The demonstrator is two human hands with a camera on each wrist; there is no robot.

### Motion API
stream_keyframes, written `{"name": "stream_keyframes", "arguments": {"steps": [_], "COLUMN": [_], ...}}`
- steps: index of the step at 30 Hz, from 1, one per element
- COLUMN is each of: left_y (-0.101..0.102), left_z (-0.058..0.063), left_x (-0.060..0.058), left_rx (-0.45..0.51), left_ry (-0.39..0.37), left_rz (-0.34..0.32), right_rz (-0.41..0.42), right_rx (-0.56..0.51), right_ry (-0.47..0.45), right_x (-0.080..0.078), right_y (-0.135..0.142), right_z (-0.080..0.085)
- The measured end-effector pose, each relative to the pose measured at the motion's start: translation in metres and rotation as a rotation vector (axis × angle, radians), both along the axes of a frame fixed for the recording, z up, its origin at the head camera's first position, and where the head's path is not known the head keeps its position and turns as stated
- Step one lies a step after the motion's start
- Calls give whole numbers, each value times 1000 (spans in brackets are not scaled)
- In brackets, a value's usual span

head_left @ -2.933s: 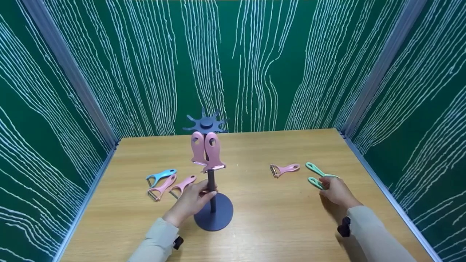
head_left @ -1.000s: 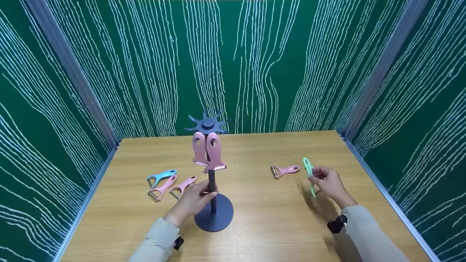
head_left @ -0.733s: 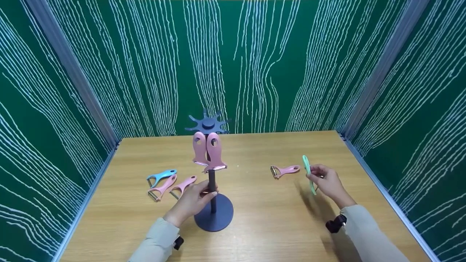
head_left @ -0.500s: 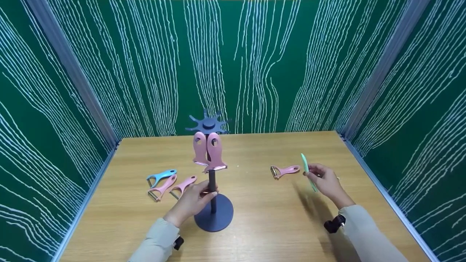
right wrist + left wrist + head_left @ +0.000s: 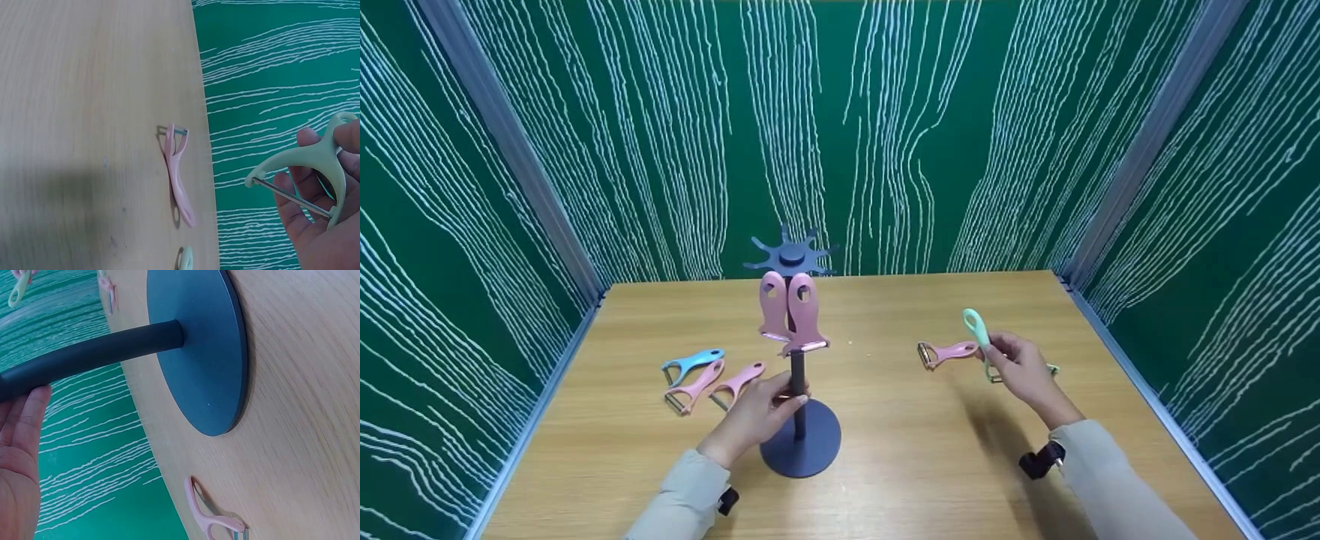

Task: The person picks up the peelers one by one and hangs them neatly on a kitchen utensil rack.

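Note:
My left hand (image 5: pixel 754 416) grips the dark pole (image 5: pixel 798 369) of an upright stand with a round base (image 5: pixel 817 454) and a star-shaped hook top (image 5: pixel 791 255). Two pink peelers, one in front (image 5: pixel 805 319) and one behind it (image 5: pixel 772 307), hang from the hooks on the near side. Above the table at the right, my right hand (image 5: pixel 1024 371) pinches a green peeler (image 5: pixel 976 327) with its handle loop upward. In the right wrist view the peeler's blade end (image 5: pixel 315 157) shows beside the fingers. Another green peeler (image 5: pixel 1054 369) lies on the table, mostly hidden behind that hand.
A pink peeler (image 5: pixel 958 349) lies just left of the right hand. Left of the stand are a blue peeler (image 5: pixel 690 363) and two more pink peelers, one (image 5: pixel 701 382) below the blue one and one (image 5: pixel 744 377) near the left hand. Green patterned walls enclose the wooden table (image 5: pixel 885 480).
My right hand has picked up one green peeler from the table, raised it, moved a little left and turned its handle up. The left hand stays on the pole.

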State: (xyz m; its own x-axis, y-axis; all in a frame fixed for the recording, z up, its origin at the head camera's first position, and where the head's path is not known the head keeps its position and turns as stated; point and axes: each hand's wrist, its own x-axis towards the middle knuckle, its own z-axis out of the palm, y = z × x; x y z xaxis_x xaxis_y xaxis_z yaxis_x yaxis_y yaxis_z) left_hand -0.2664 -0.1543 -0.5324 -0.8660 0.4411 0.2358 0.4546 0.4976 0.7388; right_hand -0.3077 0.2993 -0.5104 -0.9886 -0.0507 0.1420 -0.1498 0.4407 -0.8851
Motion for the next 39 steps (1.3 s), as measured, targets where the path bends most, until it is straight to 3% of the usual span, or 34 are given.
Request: {"name": "stream_keyframes", "arguments": {"steps": [21,39], "left_y": [-1,-2], "left_z": [-3,-2], "left_x": [-1,-1], "left_rx": [-2,-17], "left_ry": [28,-32], "left_rz": [0,12], "right_rz": [94,201], "right_rx": [-63,-152], "right_ry": [85,140], "right_x": [6,11], "right_y": [-32,-60], "right_z": [19,40]}}
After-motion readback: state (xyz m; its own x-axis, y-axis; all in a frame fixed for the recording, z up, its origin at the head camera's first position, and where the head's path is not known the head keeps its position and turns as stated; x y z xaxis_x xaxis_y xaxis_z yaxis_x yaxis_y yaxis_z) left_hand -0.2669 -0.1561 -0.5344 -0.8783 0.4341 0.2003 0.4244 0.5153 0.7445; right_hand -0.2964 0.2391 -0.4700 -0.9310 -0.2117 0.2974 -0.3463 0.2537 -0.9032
